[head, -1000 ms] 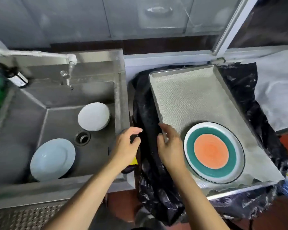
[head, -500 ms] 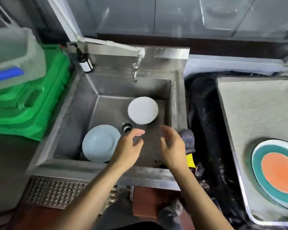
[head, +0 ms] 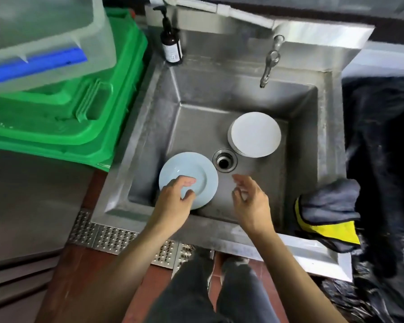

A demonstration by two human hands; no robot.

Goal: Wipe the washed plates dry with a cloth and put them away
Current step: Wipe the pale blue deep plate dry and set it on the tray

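Two plates in the sink [head: 303, 127]: pale blue plate [head: 196, 171] at seven o'clock, white plate [head: 254, 134] at one. One cloth [head: 329, 203] drapes the right rim. Left hand [head: 173, 203] half-curled over the blue plate, contact unclear; right hand [head: 251, 201] loose, empty.

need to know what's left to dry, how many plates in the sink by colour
light blue plate: 1
white plate: 1, maybe a stack, cannot tell
total: 2 in the sink, neither lifted yet

Head view, steeply down over sink [head: 329, 127]
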